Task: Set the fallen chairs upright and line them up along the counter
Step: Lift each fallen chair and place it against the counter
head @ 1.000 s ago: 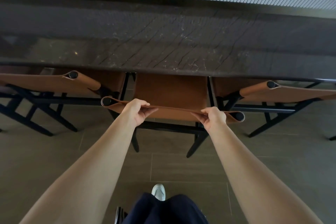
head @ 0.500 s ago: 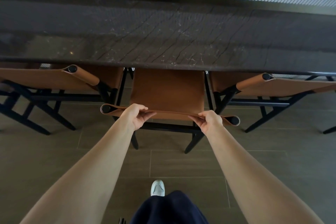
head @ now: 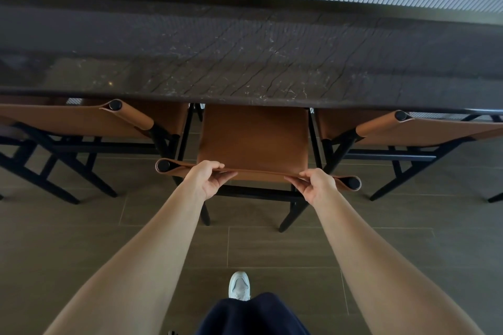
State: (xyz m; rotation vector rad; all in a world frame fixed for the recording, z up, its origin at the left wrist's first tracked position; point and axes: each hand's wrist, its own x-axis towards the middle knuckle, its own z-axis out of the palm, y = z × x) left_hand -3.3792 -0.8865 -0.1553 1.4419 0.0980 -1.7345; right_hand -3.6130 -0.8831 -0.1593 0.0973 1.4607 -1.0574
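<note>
A pale shoe (head: 239, 285) rests on the tiled floor (head: 81, 226). Ahead, the left hand (head: 206, 179) and right hand (head: 317, 185) each pinch the top edge of the middle chair's (head: 253, 139) tan backrest (head: 258, 173), near its 2 ends. This chair stands upright, seat partly under the dark tabletop (head: 245, 62), between the upright left chair (head: 81, 119) and right chair (head: 424, 130).

You are looking down at a brown tiled floor (head: 272, 247) that is carrying three tan-seated chairs on black legs. The middle chair (head: 253, 141) is standing upright, its seat reaching partly under the dark stone counter (head: 245, 62). The left chair (head: 68, 122) and the right chair (head: 435, 130) are standing just beside it along the same edge. Your pale shoe (head: 239, 285) is resting on the tiles behind the middle chair.
</note>
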